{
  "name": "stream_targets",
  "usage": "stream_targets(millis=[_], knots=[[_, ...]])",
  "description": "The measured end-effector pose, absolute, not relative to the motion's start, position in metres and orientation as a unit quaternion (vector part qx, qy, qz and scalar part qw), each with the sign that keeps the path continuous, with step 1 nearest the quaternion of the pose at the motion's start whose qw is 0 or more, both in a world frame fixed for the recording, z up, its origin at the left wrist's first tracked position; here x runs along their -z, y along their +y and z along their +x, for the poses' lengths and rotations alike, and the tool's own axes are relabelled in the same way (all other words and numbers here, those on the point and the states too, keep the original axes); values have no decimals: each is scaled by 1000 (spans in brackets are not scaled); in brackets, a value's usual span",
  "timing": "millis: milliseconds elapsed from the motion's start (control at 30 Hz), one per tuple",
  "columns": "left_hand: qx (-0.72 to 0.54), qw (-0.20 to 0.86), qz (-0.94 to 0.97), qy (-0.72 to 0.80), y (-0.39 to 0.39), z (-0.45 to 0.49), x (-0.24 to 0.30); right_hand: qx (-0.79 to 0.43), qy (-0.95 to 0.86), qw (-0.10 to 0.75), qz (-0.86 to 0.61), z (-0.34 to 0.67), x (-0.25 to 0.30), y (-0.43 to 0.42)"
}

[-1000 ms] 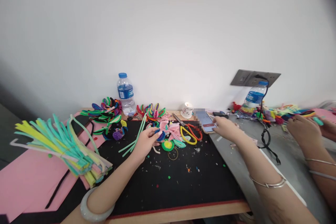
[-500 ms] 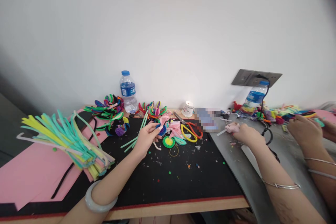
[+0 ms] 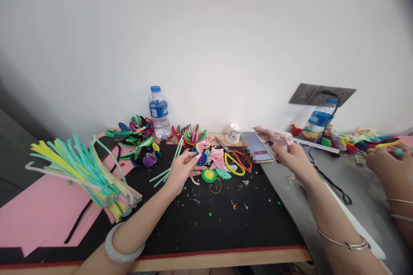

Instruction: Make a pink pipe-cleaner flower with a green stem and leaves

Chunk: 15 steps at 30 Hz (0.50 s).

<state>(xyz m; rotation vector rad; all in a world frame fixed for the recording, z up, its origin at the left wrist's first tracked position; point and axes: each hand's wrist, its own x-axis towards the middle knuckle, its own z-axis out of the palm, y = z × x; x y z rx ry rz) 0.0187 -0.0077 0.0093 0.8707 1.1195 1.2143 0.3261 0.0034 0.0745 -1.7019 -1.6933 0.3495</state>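
Blue piece (image 3: 201,159): round and plush, a soft pink loop (image 3: 203,146) beside it, above the black mat (image 3: 206,232) and close to a fuzzy green disc (image 3: 208,175) with a yellow middle.
Glue gun (image 3: 280,137): pink, smooth-looking, raised near the flat phone (image 3: 263,154).
Stems (image 3: 87,176): a thick bundle of fuzzy strips, yellow, mint and pale pink, beside the left forearm.
Left hand (image 3: 181,171): thumb and fingers pinched almost together on the blue piece's edge.
Right hand (image 3: 296,161): fingers curled around the glue gun (how tightly, I cannot tell).
Arms: the left slants in from lower left, stone-like bangle (image 3: 124,247) on the forearm; the right reaches forward from lower right, the gun's narrow end pointing left.
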Motion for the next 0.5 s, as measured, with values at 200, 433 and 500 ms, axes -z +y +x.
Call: stream_targets(millis=[200,433,500], knots=[[-516,595,380,484,-7,18,-5,-353,-713,339,-502,267,-51,1],[-501,576,406,502,-9,21,-8,-351,-751,345,-440,243,-28,-4],[-494,571,419,505,-9,23,-7,-353,-755,337,-437,243,-26,-6]])
